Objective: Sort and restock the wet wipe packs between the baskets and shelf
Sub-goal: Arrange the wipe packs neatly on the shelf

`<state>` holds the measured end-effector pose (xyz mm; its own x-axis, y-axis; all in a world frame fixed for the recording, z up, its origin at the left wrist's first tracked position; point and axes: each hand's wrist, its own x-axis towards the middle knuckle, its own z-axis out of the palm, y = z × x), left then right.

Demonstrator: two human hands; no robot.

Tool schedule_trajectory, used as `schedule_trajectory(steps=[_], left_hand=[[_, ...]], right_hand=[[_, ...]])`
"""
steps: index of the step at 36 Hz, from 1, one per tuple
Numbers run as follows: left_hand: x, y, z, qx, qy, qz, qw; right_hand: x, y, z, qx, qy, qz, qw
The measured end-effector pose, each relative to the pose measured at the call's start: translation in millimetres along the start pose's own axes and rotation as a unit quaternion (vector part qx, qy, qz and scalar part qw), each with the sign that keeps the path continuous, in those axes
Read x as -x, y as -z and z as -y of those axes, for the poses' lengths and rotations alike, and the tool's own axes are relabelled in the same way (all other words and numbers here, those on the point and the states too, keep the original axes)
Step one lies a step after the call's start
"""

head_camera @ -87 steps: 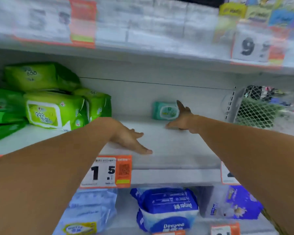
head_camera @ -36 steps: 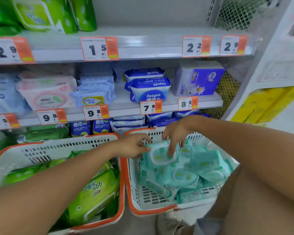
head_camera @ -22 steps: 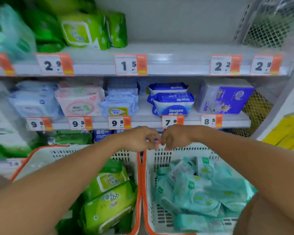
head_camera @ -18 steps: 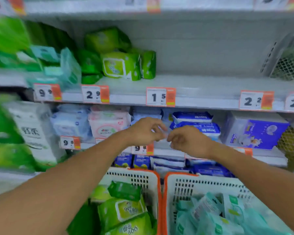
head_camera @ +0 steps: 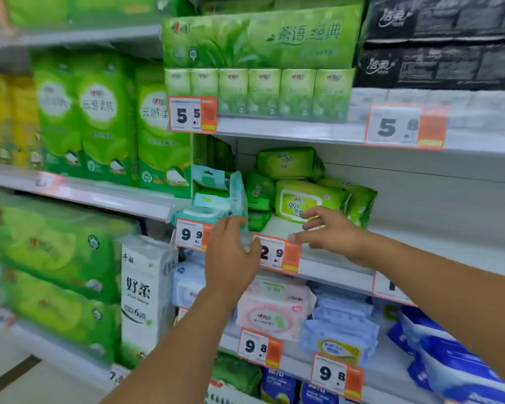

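The teal wet wipe packs (head_camera: pixel 213 199) at mid-frame are soft plastic film with a slight sheen, and 1 standing pack is translucent at its edge. The green wet wipe packs (head_camera: pixel 306 199) right of them are glossy film, wrinkled at the seams. The shelf (head_camera: pixel 420 252) looks like smooth, matt white painted metal. Its price tags (head_camera: pixel 277 253) are matt paper in clear holders.

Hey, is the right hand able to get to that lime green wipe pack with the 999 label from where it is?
Probably yes. The right hand hovers open just in front of the lime green pack, with only bare shelf around it and nothing in between.
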<state>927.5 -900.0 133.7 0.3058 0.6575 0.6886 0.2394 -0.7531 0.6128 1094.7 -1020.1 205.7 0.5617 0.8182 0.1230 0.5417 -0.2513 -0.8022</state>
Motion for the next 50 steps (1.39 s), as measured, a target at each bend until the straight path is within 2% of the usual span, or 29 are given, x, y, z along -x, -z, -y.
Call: schedule_trajectory(steps=[2,4,6,9,13,16,18,20,22,24,26,28,30,32,34,37,39,41,44,47,50], left_hand=[[-8,1,11,-0.030,0.018,-0.052,0.998],[-16,3,25,-0.066,0.063,-0.063,0.994],[-21,2,44,-0.072,0.099,-0.021,0.992],[-17,-3,66,-0.071,0.076,0.046,0.993],[-23,1,69,-0.034,0.070,0.083,0.994],[-25,18,64,0.053,0.070,0.061,0.994],[-24,32,53,0.129,0.113,0.025,0.985],[-26,50,41,0.215,0.193,-0.008,0.957],[-31,66,30,0.363,0.272,0.007,0.891],[-33,74,24,0.452,0.313,0.042,0.835],[-28,71,23,0.479,0.335,0.043,0.810],[-22,66,31,0.488,0.375,-0.005,0.788],[-17,67,43,0.485,0.425,-0.045,0.763],[-16,72,55,0.504,0.449,-0.071,0.734],[-17,75,63,0.523,0.454,-0.080,0.717],[-17,73,67,0.536,0.430,-0.067,0.723],[-18,72,69,0.542,0.403,-0.064,0.735],[-20,74,70,0.547,0.385,-0.065,0.741],[-23,74,74,0.534,0.382,-0.070,0.751],[-24,73,79,0.501,0.395,-0.089,0.765],[-26,78,84,0.469,0.393,-0.081,0.787]], right_hand=[[-17,-23,11,-0.053,-0.011,0.007,0.998],[-35,-48,30,-0.075,-0.021,0.013,0.997],[-52,-72,47,-0.071,-0.024,0.031,0.997],[-75,-107,68,-0.077,-0.018,0.037,0.996],[-100,-140,70,-0.077,-0.008,-0.059,0.995],[-105,-137,64,-0.177,-0.025,-0.101,0.979],[-101,-130,61,-0.228,-0.021,-0.176,0.957],[-87,-126,57,-0.198,0.036,-0.255,0.946],[-62,-127,54,-0.111,0.174,-0.276,0.939],[-37,-136,53,-0.032,0.309,-0.194,0.930],[-20,-148,52,0.051,0.369,-0.066,0.926],[-13,-157,51,0.088,0.369,0.054,0.924],[-13,-153,59,-0.012,0.295,0.122,0.948],[-23,-140,68,-0.134,0.211,0.075,0.965],[-42,-127,73,-0.073,0.212,-0.046,0.973],[-72,-120,84,0.096,0.227,-0.139,0.959],[-96,-117,96,0.115,0.231,-0.195,0.946],[-120,-117,111,0.143,0.224,-0.173,0.948],[-155,-124,118,0.227,0.184,-0.083,0.953],[-169,-130,116,0.183,0.152,-0.107,0.965],[-163,-125,108,0.088,0.231,-0.213,0.945]])
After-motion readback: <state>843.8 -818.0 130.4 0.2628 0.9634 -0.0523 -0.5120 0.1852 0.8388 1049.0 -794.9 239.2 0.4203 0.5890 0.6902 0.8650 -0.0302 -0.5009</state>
